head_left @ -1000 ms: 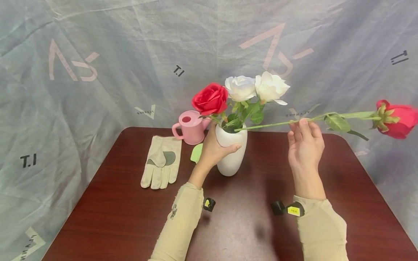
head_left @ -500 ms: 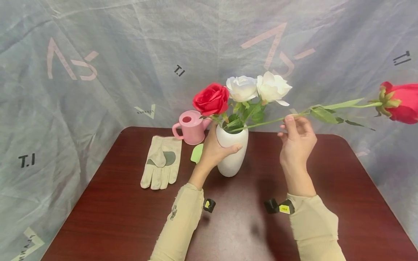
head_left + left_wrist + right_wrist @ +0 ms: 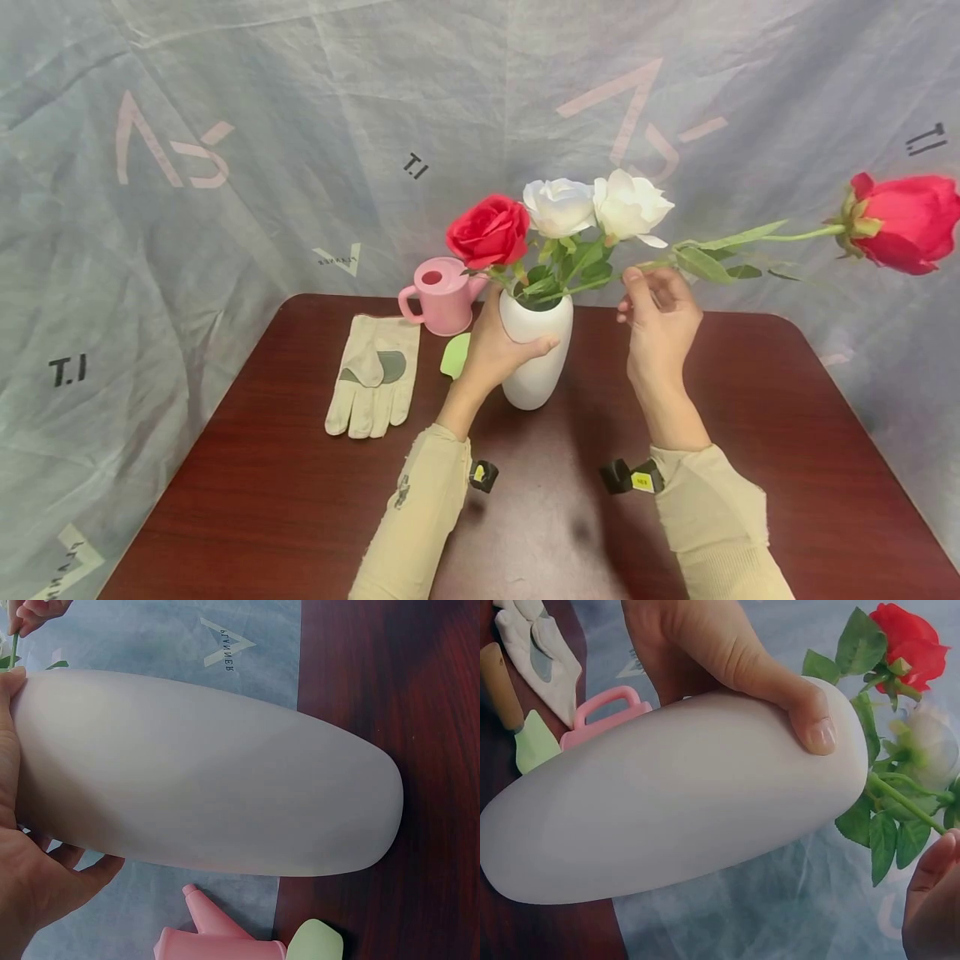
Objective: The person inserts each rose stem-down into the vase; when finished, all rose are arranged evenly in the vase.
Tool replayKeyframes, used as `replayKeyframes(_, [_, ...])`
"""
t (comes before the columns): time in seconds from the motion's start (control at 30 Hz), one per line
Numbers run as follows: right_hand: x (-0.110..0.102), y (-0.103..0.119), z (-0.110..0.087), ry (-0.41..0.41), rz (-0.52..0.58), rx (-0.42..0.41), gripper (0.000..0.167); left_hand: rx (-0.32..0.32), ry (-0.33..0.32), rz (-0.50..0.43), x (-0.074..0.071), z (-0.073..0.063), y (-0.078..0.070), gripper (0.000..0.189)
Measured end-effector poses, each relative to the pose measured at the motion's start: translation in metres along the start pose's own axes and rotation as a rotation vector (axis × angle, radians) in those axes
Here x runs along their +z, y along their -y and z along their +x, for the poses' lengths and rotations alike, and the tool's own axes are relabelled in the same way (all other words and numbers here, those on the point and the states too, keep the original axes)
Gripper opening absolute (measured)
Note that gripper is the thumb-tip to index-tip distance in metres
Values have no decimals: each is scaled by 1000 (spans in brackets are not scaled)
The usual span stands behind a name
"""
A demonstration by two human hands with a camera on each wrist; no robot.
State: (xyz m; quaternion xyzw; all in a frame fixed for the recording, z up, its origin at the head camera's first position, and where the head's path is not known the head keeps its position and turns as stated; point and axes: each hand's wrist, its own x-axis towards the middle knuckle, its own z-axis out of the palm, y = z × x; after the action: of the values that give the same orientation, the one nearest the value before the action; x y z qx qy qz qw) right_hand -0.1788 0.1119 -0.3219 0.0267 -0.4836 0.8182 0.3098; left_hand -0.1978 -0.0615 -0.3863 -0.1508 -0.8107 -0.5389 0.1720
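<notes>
My left hand [image 3: 498, 346] grips the white vase [image 3: 538, 358] near its neck, thumb across the front. The vase holds a red rose [image 3: 487, 233] and two white roses, one on the left [image 3: 558, 208] and one on the right [image 3: 632, 207]. To the right, my right hand [image 3: 662, 333] pinches the green stem of another red rose [image 3: 903, 223], whose bloom points right. That stem slants down leftward into the vase mouth; in the right wrist view the stem [image 3: 907, 802] enters at the rim. How deep it reaches is hidden inside the vase.
Left of the vase stands a pink watering can [image 3: 444, 298]. A cream work glove [image 3: 375, 379] lies flat on the dark red table [image 3: 247, 492]. A small trowel with a green blade [image 3: 536, 742] and a wooden handle [image 3: 501, 686] lies beside the vase. Grey cloth hangs behind.
My right hand has moved left toward the vase with the red rose, and the stem's lower end has slipped into the mouth. The rose's bloom has risen slightly. My left hand keeps its grip.
</notes>
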Motion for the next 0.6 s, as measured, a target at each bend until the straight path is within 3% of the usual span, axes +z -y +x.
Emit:
replayKeyframes(0.23, [0, 2, 0, 20, -28, -16, 12, -6, 1, 2, 1, 0, 1, 91])
replayKeyframes(0.6, [6, 5, -3, 217, -182, -71, 16, 17, 3, -25, 2, -1, 0, 91])
